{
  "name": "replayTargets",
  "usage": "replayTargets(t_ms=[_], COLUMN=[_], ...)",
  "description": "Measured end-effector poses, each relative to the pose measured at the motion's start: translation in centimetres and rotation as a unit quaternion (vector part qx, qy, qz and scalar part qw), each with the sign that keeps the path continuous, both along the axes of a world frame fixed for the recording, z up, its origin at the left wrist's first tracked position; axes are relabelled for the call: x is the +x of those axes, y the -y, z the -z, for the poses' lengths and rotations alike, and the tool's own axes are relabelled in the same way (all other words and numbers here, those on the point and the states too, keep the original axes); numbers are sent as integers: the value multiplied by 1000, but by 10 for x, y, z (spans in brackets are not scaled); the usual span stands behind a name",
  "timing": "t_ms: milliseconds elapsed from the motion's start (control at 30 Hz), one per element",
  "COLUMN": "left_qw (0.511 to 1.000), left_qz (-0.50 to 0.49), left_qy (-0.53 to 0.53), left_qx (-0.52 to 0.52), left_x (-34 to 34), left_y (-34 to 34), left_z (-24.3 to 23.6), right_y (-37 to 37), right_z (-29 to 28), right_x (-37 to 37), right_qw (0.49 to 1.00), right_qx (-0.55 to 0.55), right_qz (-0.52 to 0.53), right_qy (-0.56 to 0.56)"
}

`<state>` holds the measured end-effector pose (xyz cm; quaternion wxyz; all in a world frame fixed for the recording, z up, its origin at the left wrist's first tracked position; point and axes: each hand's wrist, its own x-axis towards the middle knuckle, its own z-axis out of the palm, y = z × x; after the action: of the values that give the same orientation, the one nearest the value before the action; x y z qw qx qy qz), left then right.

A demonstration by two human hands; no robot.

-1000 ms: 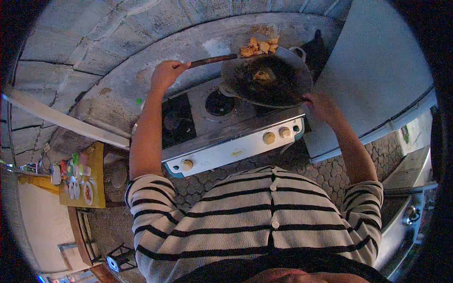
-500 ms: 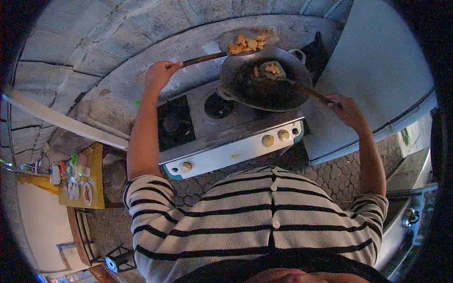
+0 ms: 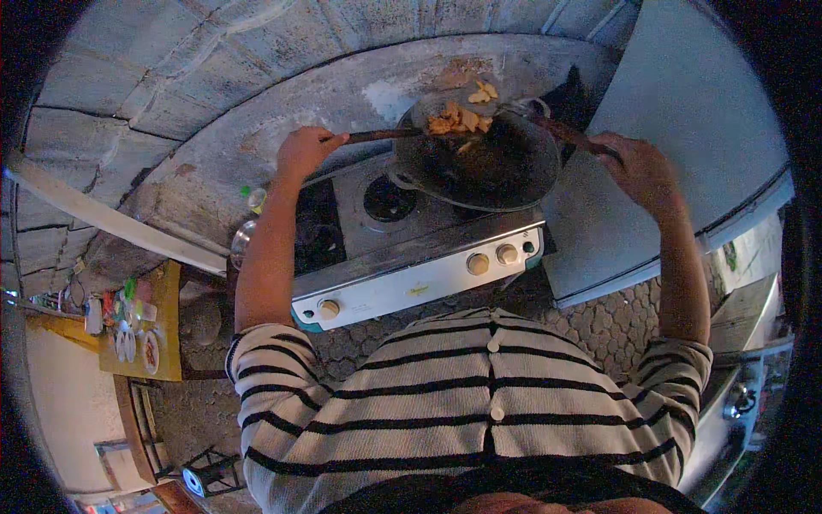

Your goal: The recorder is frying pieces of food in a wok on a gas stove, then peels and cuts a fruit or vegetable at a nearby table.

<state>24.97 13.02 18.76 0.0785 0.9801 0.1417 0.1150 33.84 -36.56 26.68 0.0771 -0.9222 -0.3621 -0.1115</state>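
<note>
My left hand [image 3: 308, 152] is closed round the long dark handle of a skimmer [image 3: 381, 135]. Its mesh end sits above the far left rim of a blackened wok [image 3: 505, 184] and carries golden-orange fried pieces [image 3: 454, 120]. My right hand [image 3: 635, 171] grips the wooden handle of a spatula [image 3: 561, 132], whose metal blade tilts beside the skimmer. A few paler pieces [image 3: 483, 92] show at the skimmer's far edge. The wok rests on the right side of a gas stove [image 3: 411, 287], with dark oil inside; one piece seems to lie near the skimmer.
Two stove burners [image 3: 390, 199] are left of the wok. A metal bowl [image 3: 243, 243] shows beside my left forearm. A grey wall [image 3: 282, 51] rises behind, and a large pale panel [image 3: 685, 128] stands right. Plates lie on a yellow table [image 3: 167, 343] far left.
The spatula has come up out of the wok to the skimmer with its pieces. The skimmer has moved down over the wok, and my right hand has risen.
</note>
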Motion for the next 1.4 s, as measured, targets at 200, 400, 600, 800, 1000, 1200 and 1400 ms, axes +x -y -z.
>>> replayTargets(t_ms=[200,400,600,800,1000,1200,1400], left_qw=[999,999,998,997,997,998,995], left_qz=[4,13,8,-5,-20,-23,-62], left_qy=[-16,4,25,36,37,39,18], left_qx=[-39,-34,-50,-68,-68,-46,-75], left_x=[-2,-10,-14,-15,-24,-34,-41], left_y=[3,3,-9,-22,-6,-6,7], left_z=[9,14,12,14,1,3,-11], right_y=[-34,-3,27,-5,-9,-12,-14], right_z=[-5,1,40,71,107,108,147], right_x=[-20,1,39,33,51,53,75], right_qw=[994,986,993,995,993,951,961], right_qx=[-78,-85,-81,-76,11,43,77], right_qz=[54,101,64,24,-71,-59,-85], right_qy=[55,105,53,-67,-99,-299,-253])
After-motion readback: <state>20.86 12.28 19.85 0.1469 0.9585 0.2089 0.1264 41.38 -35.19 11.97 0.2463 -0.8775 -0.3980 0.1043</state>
